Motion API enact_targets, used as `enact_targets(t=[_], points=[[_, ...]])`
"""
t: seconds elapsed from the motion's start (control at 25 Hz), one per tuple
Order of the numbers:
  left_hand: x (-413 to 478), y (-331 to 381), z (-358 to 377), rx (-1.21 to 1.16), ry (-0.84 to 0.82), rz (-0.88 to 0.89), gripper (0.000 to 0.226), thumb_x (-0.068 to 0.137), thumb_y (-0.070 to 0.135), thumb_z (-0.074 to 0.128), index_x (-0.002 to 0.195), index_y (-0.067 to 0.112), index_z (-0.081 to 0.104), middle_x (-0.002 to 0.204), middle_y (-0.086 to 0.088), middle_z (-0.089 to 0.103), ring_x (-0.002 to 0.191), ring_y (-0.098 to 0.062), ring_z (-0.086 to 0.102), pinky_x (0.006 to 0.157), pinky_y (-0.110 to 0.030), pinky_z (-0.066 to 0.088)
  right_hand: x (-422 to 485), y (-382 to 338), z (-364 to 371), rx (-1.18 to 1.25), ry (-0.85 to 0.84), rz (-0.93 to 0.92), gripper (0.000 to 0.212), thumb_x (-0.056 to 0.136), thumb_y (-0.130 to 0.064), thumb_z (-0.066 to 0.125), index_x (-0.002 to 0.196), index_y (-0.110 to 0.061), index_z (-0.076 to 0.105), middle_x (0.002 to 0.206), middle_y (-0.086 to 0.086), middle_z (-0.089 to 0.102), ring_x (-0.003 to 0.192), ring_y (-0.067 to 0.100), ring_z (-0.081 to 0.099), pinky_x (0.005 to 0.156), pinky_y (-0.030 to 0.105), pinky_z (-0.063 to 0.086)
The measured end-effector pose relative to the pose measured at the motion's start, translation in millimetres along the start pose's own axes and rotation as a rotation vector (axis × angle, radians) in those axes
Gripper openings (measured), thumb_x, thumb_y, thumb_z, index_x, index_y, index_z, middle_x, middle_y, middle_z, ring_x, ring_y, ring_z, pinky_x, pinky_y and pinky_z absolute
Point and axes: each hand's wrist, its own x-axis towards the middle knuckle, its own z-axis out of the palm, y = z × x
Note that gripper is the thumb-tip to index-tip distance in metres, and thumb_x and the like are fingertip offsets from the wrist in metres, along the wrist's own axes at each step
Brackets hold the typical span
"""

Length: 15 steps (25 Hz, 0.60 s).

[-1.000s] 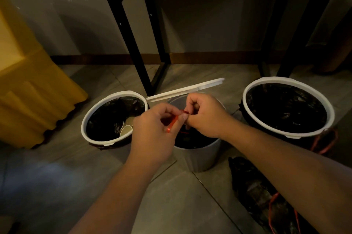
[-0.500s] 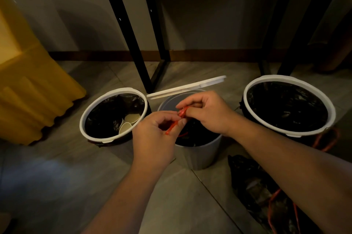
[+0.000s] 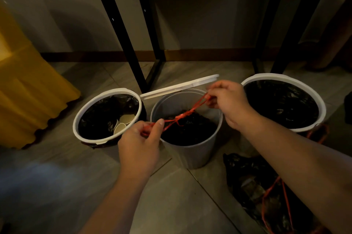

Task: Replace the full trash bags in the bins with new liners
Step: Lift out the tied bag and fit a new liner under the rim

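Observation:
Three round bins stand on the floor. The middle grey bin holds a black trash bag with a red drawstring knotted above it. My left hand pinches one end of the string at the bin's left rim. My right hand pinches the other end over the right rim, so the string is taut between them. The left bin has a black liner and paper cups inside. The right bin is lined in black.
A white ring lid leans behind the middle bin. A tied black bag with red strings lies on the floor at lower right. Black table legs rise behind the bins, and a yellow cloth hangs at the left.
My hands were close together over the middle bin working the red string. They have now pulled apart, left hand down-left and right hand up-right, drawing the string tight.

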Motion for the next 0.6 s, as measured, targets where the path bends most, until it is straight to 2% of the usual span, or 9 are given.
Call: enact_targets(t=[0.12, 0.24, 0.36, 0.48, 0.6], points=[[7, -18, -11, 0.059, 0.012, -0.1, 0.045, 0.094, 0.048, 0.074, 0.062, 0.017, 0.065, 0.051, 0.005, 0.06, 0.047, -0.004, 0.054, 0.056, -0.032, 0.041, 11, 2, -19, 0.348, 0.121, 0.255, 0.018, 0.097, 0.0, 0.055, 0.105, -0.012, 0.067, 0.061, 0.003, 0.07, 0.066, 0.02, 0.072, 0.062, 0.037, 0.062], [13, -38, -23, 0.041, 0.052, -0.207, 0.047, 0.094, 0.047, 0.074, 0.065, 0.012, 0.063, 0.047, 0.003, 0.055, 0.042, -0.005, 0.048, 0.054, -0.033, 0.042, 21, 0, -37, 0.528, 0.213, 0.331, 0.02, 0.099, -0.001, 0.054, 0.112, -0.013, 0.065, 0.077, 0.007, 0.07, 0.077, 0.021, 0.073, 0.066, 0.04, 0.062], [14, -58, -28, 0.042, 0.067, -0.264, 0.049, 0.094, 0.041, 0.077, 0.067, 0.003, 0.061, 0.045, 0.004, 0.05, 0.039, -0.006, 0.042, 0.055, -0.034, 0.039, 29, 0, -47, 0.56, 0.237, 0.325, 0.019, 0.101, -0.003, 0.056, 0.114, -0.014, 0.064, 0.098, 0.012, 0.074, 0.092, 0.025, 0.077, 0.068, 0.04, 0.062], [7, -74, -29, 0.063, 0.058, -0.285, 0.048, 0.094, 0.037, 0.078, 0.065, 0.003, 0.058, 0.044, 0.006, 0.046, 0.039, -0.006, 0.038, 0.052, -0.032, 0.036, 34, 1, -49, 0.539, 0.237, 0.328, 0.021, 0.101, -0.001, 0.055, 0.115, -0.014, 0.064, 0.106, 0.014, 0.075, 0.092, 0.025, 0.079, 0.064, 0.039, 0.062], [7, -84, -32, 0.079, 0.062, -0.28, 0.046, 0.094, 0.036, 0.078, 0.064, 0.006, 0.06, 0.043, 0.005, 0.049, 0.039, -0.005, 0.039, 0.053, -0.033, 0.038, 36, 3, -51, 0.555, 0.246, 0.35, 0.02, 0.101, 0.0, 0.055, 0.113, -0.015, 0.064, 0.111, 0.014, 0.074, 0.098, 0.025, 0.076, 0.068, 0.039, 0.061]])
